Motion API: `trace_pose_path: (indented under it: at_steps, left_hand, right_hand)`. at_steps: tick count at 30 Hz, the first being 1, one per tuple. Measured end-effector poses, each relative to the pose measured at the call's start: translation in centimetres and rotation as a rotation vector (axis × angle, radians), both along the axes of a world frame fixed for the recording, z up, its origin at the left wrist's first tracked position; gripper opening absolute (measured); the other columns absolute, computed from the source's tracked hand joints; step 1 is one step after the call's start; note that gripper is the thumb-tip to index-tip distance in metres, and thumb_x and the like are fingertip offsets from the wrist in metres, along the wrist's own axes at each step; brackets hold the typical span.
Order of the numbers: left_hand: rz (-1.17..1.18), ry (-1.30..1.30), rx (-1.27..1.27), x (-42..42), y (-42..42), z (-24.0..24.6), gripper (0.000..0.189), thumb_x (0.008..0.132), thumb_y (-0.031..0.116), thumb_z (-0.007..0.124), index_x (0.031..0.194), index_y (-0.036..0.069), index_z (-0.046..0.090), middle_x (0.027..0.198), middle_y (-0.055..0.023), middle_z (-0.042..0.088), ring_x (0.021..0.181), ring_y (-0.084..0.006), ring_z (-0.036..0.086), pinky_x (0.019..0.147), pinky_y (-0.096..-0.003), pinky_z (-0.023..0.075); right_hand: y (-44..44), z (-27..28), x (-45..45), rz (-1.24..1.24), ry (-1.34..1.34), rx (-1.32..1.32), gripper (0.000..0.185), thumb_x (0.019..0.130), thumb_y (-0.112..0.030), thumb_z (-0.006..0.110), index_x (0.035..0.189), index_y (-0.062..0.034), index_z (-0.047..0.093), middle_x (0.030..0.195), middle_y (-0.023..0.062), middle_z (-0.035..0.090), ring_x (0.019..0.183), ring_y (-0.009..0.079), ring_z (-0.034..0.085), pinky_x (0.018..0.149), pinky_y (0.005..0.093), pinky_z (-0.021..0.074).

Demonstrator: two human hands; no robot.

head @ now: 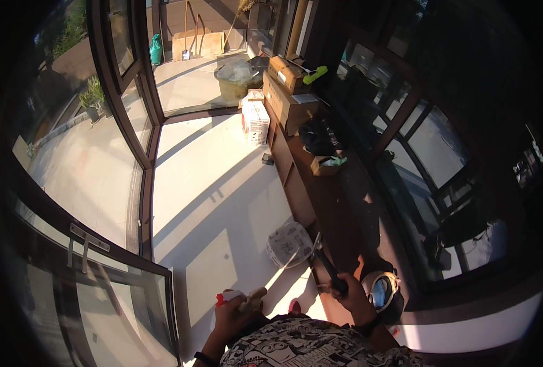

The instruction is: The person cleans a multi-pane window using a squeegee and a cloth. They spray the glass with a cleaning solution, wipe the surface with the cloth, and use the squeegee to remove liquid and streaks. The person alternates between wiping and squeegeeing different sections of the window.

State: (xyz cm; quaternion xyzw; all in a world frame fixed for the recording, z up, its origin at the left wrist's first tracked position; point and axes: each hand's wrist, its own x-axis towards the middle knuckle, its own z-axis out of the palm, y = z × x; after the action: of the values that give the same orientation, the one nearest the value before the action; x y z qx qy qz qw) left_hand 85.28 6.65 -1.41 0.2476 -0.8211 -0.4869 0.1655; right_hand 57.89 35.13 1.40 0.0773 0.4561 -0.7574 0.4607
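Observation:
My left hand [230, 316] is closed around a spray bottle [220, 300] with a red nozzle, its body mostly hidden by the fingers. A bunched beige cloth [255, 299] sticks out from the same hand. My right hand [356, 298] grips the black handle of a hand tool [328, 266], held slanting up and away from me. Its narrow head looks like that of a squeegee or scraper, though glare blurs it. Beyond the tool stands a low stool [289, 243] with a printed grey-white cover.
A brown wooden ledge [340, 215] runs along the dark windows at right. It carries cardboard boxes [289, 101], a black bag [319, 135] and, near my right hand, a cap-like item [381, 293] with something blue inside. At left is an open glass window sash [129, 303].

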Motion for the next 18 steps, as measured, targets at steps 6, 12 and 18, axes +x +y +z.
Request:
trace_pose_path:
  at_steps: [6,12,18]
  left_hand:
    - [-0.249,0.003,0.076,-1.6,-1.2,0.3,0.029,0.072,0.0,0.084,0.096,-0.002,0.069,0.103,-0.0157,0.069,0.106,-0.0323,0.063,0.087,-0.0405,0.0542]
    - [-0.388,-0.097,0.109,-3.8,1.1,0.9,0.028,0.076,-0.001,0.083,0.101,-0.002,0.069,0.104,-0.0154,0.068,0.1,-0.0309,0.065,0.086,-0.0411,0.0536]
    - [-0.704,0.055,-0.064,-5.8,6.9,0.9,0.016,0.089,0.001,0.077,0.101,-0.001,0.068,0.099,-0.0119,0.072,0.093,-0.0239,0.068,0.078,-0.0377,0.0552]
  right_hand:
    - [3.1,0.1,5.2,-0.271,0.007,0.04,0.022,0.103,-0.025,0.052,0.106,-0.0041,0.058,0.086,0.0146,0.07,0.056,0.0159,0.054,0.052,0.026,0.0429]
    - [9.5,-0.4,11.0,-0.565,-0.017,0.009,0.02,0.103,-0.024,0.051,0.104,-0.0044,0.055,0.086,0.0174,0.071,0.056,0.0171,0.054,0.049,0.0279,0.0392]
    - [17.1,-0.9,18.3,-0.752,-0.086,0.042,0.026,0.104,-0.024,0.048,0.118,-0.0041,0.058,0.088,0.0144,0.072,0.057,0.016,0.055,0.052,0.0286,0.0424]
